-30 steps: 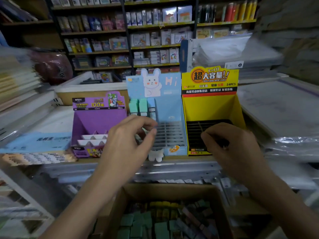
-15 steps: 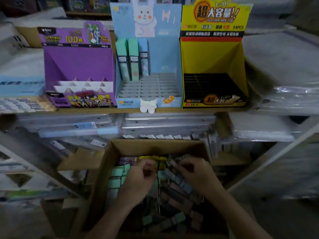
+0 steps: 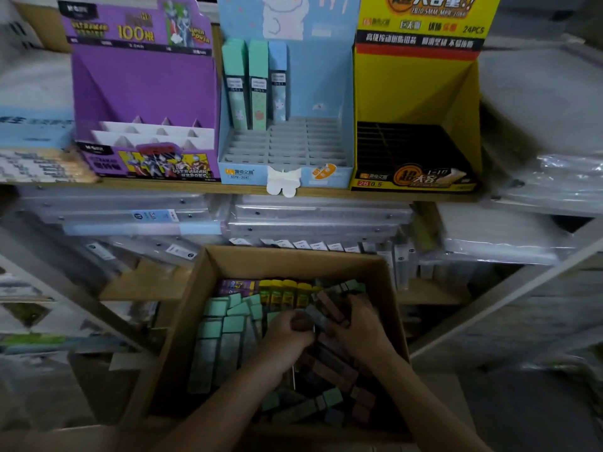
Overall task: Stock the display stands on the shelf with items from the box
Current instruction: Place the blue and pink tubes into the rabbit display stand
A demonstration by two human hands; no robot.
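Both hands work close together inside an open cardboard box (image 3: 293, 260) of small flat cases, forearms reaching in from the near edge and angling toward each other. The left hand (image 3: 287, 334) is knuckles-up with fingers and thumb curled, pinching one end of a grey-blue case (image 3: 318, 316) that lies between the two hands. The right hand (image 3: 360, 331), almost touching the left, has its fingers curled down among reddish-brown cases (image 3: 329, 305); in the dim light it cannot be told whether it grips one or only presses on the pile. Mint-green cases (image 3: 222, 321) lie in rows just to the left of the left hand, and a short row of yellow cases (image 3: 284, 292) sits just beyond the fingertips, against the box's far wall. Well above and beyond the hands, on the wooden shelf (image 3: 195, 185), stand three display stands side by side: a purple stand (image 3: 143, 93) beyond the left hand, a blue stand (image 3: 313, 148) straight ahead with three upright cases (image 3: 257, 83) in its back-left slots, and a yellow stand (image 3: 417, 102) beyond the right hand.
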